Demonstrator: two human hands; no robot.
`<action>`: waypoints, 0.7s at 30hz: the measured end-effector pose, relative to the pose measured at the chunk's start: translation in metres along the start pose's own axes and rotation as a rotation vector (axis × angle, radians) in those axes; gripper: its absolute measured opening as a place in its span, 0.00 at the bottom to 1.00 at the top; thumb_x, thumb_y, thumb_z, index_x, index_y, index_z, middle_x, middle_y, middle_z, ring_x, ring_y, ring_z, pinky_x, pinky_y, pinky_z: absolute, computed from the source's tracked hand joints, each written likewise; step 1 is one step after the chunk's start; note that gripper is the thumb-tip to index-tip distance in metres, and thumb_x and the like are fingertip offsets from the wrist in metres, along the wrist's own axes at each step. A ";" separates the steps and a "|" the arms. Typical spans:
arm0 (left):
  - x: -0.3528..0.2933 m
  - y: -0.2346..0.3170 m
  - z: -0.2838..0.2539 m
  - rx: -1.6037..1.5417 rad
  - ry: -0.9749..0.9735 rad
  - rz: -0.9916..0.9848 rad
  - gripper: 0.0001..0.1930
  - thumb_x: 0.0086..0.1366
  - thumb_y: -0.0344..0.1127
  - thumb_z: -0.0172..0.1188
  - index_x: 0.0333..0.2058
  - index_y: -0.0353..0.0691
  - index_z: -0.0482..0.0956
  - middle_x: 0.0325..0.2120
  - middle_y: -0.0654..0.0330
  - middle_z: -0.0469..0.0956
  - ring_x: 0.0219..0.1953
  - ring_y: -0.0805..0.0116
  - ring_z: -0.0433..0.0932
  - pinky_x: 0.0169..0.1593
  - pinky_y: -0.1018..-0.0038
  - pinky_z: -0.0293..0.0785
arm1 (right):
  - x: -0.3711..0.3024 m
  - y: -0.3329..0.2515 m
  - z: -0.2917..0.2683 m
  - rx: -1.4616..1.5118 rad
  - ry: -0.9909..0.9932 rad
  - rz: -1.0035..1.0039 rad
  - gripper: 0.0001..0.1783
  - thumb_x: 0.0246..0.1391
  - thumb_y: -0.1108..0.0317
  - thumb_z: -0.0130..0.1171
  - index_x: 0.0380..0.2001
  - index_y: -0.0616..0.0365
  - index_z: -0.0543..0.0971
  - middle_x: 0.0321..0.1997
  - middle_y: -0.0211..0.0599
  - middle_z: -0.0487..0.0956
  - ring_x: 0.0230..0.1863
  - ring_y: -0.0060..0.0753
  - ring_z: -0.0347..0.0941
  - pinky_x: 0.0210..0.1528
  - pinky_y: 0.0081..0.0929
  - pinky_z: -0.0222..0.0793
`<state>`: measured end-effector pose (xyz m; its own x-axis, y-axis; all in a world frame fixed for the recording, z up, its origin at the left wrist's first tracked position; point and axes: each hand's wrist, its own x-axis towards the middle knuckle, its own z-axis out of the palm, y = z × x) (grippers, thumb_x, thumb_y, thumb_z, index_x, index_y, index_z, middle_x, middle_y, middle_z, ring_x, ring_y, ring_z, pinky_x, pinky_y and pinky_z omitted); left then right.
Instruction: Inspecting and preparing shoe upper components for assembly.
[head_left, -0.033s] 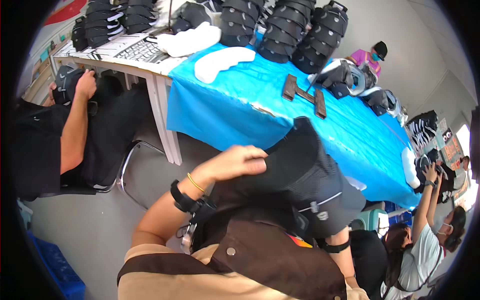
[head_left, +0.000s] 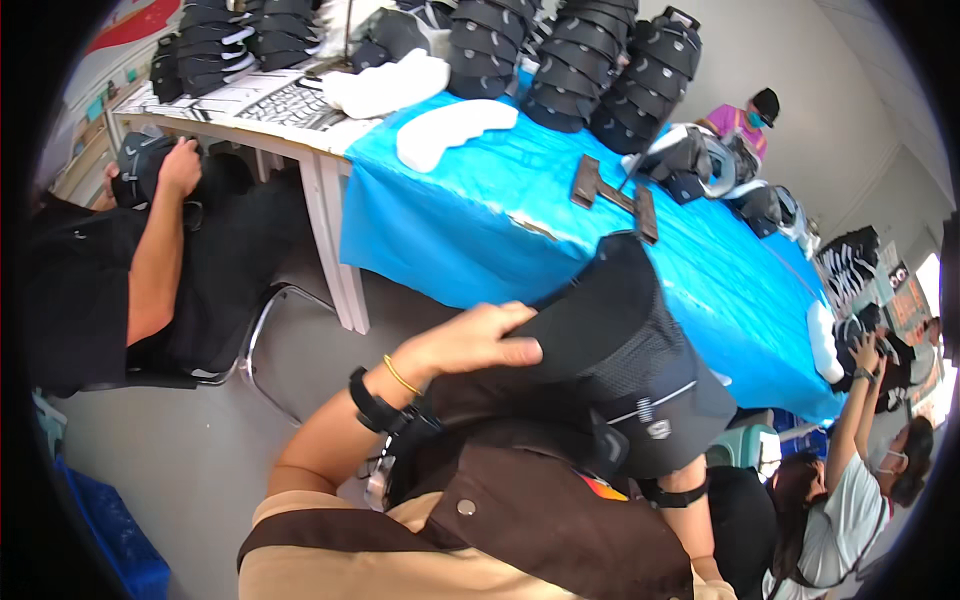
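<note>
A black cap (head_left: pixel 610 340) with mesh panels, a thin light stripe and a small pale badge is held in front of my body, above my lap. Its dark grey brim (head_left: pixel 700 415) points to the lower right. My left hand (head_left: pixel 475 342) grips the cap's left edge, thumb on the near side and fingertips partly hidden by the fabric. My right forearm (head_left: pixel 690 525), with a black wristband, reaches up under the brim. The cap covers my right hand, so its fingers do not show.
A blue-covered table (head_left: pixel 460 250) stands ahead, bearing stacked black caps (head_left: pixel 575 70), white curved forms (head_left: pixel 455 130) and a dark H-shaped stand (head_left: pixel 615 200). A co-worker (head_left: pixel 150 260) sits left beside a metal-framed chair (head_left: pixel 285 350); another (head_left: pixel 840 500) is at right. A blue crate (head_left: pixel 110 530) is lower left.
The view has shifted slightly, so the table and caps appear a little farther right and lower. My left hand sits slightly lower against the cap's edge.
</note>
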<state>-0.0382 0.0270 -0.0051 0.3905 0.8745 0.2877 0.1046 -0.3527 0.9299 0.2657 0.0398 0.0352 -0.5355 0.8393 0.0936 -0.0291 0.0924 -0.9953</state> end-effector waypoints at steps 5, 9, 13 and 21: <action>0.000 0.022 0.028 0.389 0.194 0.196 0.33 0.44 0.42 0.72 0.51 0.39 0.72 0.50 0.51 0.71 0.57 0.52 0.64 0.63 0.59 0.50 | -0.008 -0.020 -0.023 -0.235 0.041 -0.076 0.19 0.61 0.63 0.48 0.53 0.60 0.69 0.53 0.40 0.72 0.52 0.37 0.70 0.53 0.33 0.69; -0.004 0.027 0.049 -0.045 0.301 0.304 0.20 0.58 0.41 0.63 0.43 0.31 0.75 0.44 0.47 0.74 0.49 0.56 0.73 0.53 0.69 0.66 | -0.013 -0.036 -0.033 -0.386 0.037 -0.104 0.19 0.61 0.63 0.48 0.53 0.60 0.69 0.53 0.40 0.72 0.53 0.37 0.70 0.53 0.33 0.69; 0.004 0.027 0.056 -0.162 0.294 0.070 0.23 0.63 0.46 0.57 0.48 0.31 0.72 0.44 0.51 0.75 0.46 0.65 0.73 0.52 0.73 0.66 | -0.020 -0.048 -0.035 -0.497 0.031 -0.122 0.19 0.61 0.63 0.48 0.53 0.60 0.69 0.53 0.40 0.72 0.53 0.37 0.70 0.53 0.33 0.69; 0.021 0.027 0.072 -0.497 0.625 0.087 0.21 0.68 0.46 0.50 0.44 0.31 0.74 0.29 0.70 0.73 0.32 0.81 0.66 0.38 0.80 0.66 | 0.012 -0.021 0.009 -0.544 -0.193 -0.170 0.20 0.61 0.64 0.48 0.54 0.59 0.69 0.54 0.40 0.72 0.53 0.37 0.69 0.54 0.33 0.68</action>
<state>0.0390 0.0123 0.0093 -0.2212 0.9273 0.3021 -0.3793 -0.3671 0.8493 0.2525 0.0433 0.0569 -0.7060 0.6813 0.1935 0.2810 0.5203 -0.8064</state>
